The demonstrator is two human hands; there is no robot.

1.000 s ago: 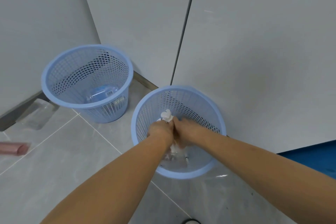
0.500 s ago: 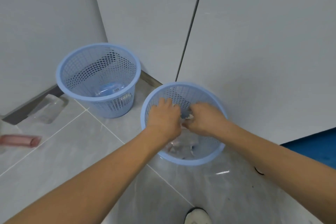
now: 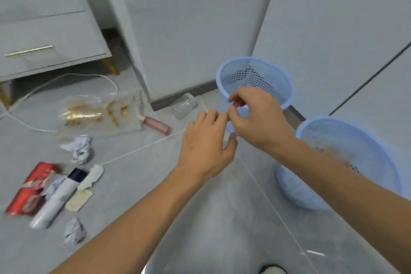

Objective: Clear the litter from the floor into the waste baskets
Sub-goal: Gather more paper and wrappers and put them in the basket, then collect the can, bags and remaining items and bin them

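Lying nearest on the tiled floor (image 3: 211,218) are crumpled paper (image 3: 74,232), a white tube (image 3: 56,199) and a red packet (image 3: 29,191). Above, the left hand (image 3: 205,147) hangs relaxed, holding nothing; the right hand (image 3: 255,115) has curled fingertips, whether pinching anything I cannot tell. Beyond stand two blue waste baskets (image 3: 287,82), (image 3: 378,162).

Floor (image 3: 200,218): grey tiles under me, pale grout lines.
Far right: my two blue mesh baskets, one by the wall (image 3: 255,78), one nearer (image 3: 347,162).
Far centre: clear cup (image 3: 184,105) on its side; pink tube (image 3: 157,125).
Far left: clear wrapper (image 3: 97,115); white cord (image 3: 66,80).
Near left: crumpled papers (image 3: 77,148) (image 3: 74,232), red packet (image 3: 29,191), white tube (image 3: 57,198).
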